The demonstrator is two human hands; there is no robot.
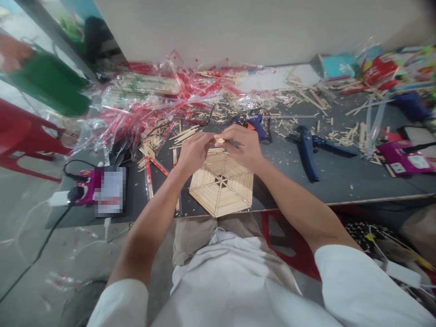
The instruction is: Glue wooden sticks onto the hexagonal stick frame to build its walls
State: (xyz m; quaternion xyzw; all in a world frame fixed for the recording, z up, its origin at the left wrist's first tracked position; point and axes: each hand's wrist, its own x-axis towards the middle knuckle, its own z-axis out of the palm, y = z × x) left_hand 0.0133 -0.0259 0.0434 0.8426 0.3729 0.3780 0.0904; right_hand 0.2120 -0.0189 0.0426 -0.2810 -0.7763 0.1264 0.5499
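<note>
A hexagonal panel of glued wooden sticks [221, 184] lies flat at the near edge of the dark table [340, 177]. Above its far side my left hand [193, 152] and my right hand [242, 146] meet, fingers pinched together on a short wooden stick [220, 140] held between them. Both hands hover just over the panel's far edge. Loose sticks [184, 134] lie to the left of my left hand.
Two blue glue guns [254, 123] [308, 150] lie right of my hands. Red-and-clear plastic wrappers [153, 100] pile up at the back left. A purple power strip [86, 186] sits at the left, another purple device [402, 159] at the right. A red chair [23, 136] stands at the far left.
</note>
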